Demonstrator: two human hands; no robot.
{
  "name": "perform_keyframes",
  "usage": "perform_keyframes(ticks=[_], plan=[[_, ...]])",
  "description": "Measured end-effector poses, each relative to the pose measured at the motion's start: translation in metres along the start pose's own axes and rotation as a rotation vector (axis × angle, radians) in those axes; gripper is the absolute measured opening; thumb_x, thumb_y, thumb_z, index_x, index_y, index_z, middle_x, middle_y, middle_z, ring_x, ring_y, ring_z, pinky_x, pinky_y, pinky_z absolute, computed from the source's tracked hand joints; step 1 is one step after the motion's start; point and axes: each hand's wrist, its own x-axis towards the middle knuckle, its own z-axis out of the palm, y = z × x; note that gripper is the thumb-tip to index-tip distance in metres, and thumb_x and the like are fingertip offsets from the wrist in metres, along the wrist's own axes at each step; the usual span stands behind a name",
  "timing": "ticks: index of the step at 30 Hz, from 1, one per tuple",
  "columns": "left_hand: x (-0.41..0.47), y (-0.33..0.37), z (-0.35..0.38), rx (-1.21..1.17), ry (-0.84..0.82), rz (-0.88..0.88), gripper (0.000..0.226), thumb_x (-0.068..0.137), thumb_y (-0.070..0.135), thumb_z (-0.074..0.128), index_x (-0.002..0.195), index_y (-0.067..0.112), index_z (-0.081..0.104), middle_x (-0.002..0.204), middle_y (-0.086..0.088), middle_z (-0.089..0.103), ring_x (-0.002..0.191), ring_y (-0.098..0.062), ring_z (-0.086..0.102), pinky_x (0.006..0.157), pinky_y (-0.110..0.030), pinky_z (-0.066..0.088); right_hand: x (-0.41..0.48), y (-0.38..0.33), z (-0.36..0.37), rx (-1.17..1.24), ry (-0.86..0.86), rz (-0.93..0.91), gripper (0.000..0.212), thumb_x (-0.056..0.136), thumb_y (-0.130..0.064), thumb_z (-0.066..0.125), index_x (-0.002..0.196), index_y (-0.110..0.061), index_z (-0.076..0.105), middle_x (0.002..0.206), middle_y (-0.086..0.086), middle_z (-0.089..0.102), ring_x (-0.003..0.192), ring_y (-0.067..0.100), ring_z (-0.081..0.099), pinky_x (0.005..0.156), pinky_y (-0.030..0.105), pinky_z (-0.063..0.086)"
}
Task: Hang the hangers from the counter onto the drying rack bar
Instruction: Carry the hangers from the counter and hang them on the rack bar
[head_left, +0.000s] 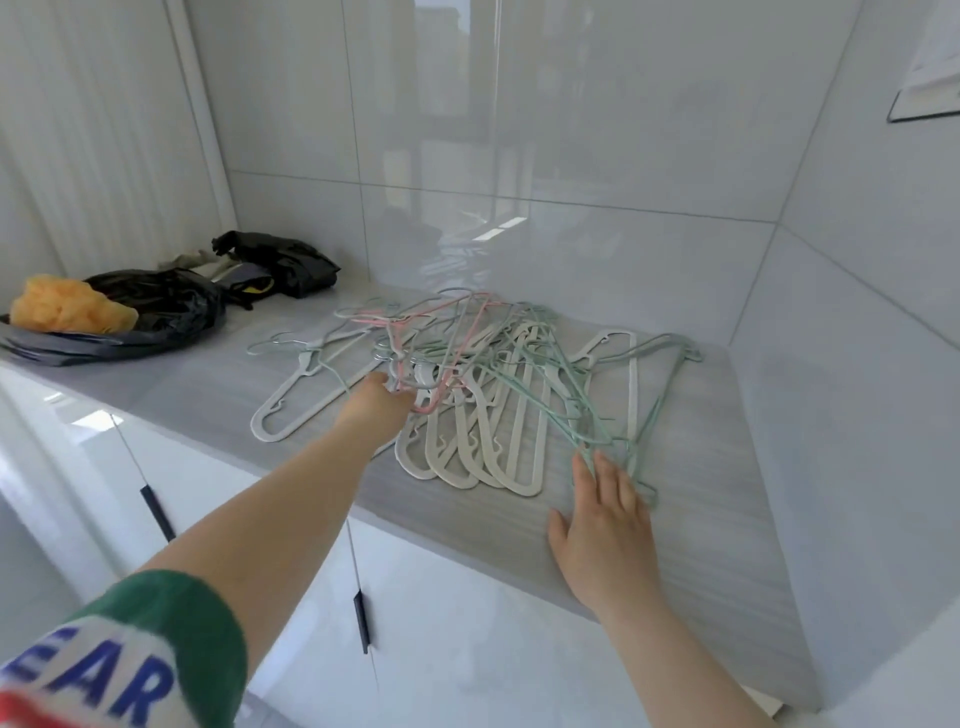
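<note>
A tangled pile of hangers (488, 384) lies on the grey counter (701, 561): several wide white plastic ones, thin mint-green wire ones and a pink one (444, 358). My left hand (376, 410) reaches into the middle of the pile, its fingers curled around the bunched hooks of the pink and green hangers. My right hand (605, 525) lies flat on the counter with fingers spread, its fingertips touching the green wire hangers (597, 421) at the pile's near right edge. The drying rack bar is not in view.
Black plastic bags (171, 306) with an orange cloth (67, 306) sit at the counter's left end. Glossy tiled walls close the back and right sides. White cabinet doors with dark handles (362, 621) run below the counter. A thin cord (496, 104) hangs down at the back wall.
</note>
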Motion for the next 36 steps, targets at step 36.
perform_keyframes(ticks=[36], plan=[[-0.050, -0.003, -0.081, -0.958, 0.224, 0.026, 0.028, 0.099, 0.021, 0.027, 0.081, 0.016, 0.048, 0.072, -0.007, 0.062, 0.038, -0.012, 0.062, 0.036, -0.017, 0.048, -0.001, -0.003, -0.003, -0.096, 0.014, 0.025, 0.055, 0.091, -0.039, 0.033, 0.142, -0.019, 0.022, 0.154, 0.002, 0.010, 0.140, 0.022, 0.014, 0.113, 0.034, 0.014]])
